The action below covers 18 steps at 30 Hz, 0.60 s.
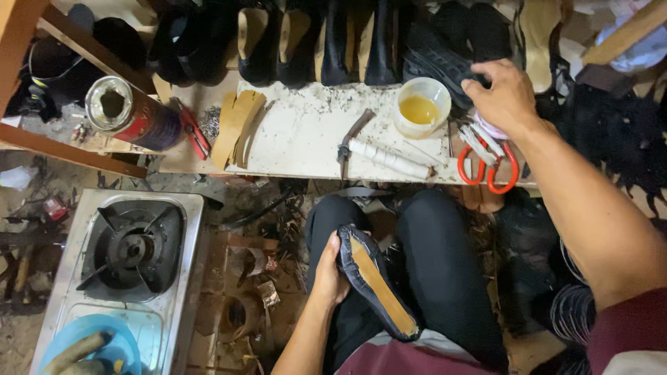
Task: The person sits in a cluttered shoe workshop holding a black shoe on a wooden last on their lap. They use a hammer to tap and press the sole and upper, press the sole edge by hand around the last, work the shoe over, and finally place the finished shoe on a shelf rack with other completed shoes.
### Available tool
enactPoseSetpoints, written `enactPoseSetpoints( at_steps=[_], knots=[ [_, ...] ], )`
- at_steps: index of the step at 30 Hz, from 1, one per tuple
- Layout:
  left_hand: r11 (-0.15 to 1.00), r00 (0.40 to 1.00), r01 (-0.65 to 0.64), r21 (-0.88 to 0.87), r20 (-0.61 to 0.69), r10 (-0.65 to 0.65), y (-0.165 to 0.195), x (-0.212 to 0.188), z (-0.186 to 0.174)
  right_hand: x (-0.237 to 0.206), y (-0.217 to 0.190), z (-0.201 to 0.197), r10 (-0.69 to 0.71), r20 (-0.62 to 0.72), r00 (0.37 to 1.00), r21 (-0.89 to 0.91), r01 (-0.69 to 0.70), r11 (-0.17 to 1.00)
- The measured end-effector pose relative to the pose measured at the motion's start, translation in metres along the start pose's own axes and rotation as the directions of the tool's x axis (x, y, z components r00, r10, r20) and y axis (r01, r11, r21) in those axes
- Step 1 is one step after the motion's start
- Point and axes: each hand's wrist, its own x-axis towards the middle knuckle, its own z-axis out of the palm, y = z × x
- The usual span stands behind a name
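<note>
My left hand [328,272] grips a black shoe upper with a tan insole [379,286], sole side up, resting on my lap. My right hand [505,94] reaches forward to the far right of the low workbench [299,142], fingers curled over a black ribbed sole [434,59]; whether it grips the sole is unclear. A plastic cup of yellow glue [421,106] stands just left of that hand. Red-handled pincers [488,167] lie beneath its wrist. A hammer with a white wrapped handle [381,156] lies on the bench centre.
A row of black shoes [292,42] lines the back of the bench. An open metal can [128,114], red pliers [193,130] and tan insole cutouts [236,125] sit at bench left. A gas stove [128,250] and blue bowl [87,344] stand on the littered floor at left.
</note>
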Motion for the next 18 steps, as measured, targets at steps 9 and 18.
enactPoseSetpoints(
  at_steps=[9,18],
  knots=[
    [0.998,1.0,-0.005,-0.055,-0.01,0.005,0.008,0.013,-0.007,0.046,0.032,0.016,0.045,-0.039,0.998,-0.295,-0.055,0.954],
    [1.0,1.0,0.001,-0.015,-0.021,-0.002,0.007,0.023,-0.004,0.069,0.069,0.006,0.219,0.056,0.974,-0.182,-0.205,0.962]
  ],
)
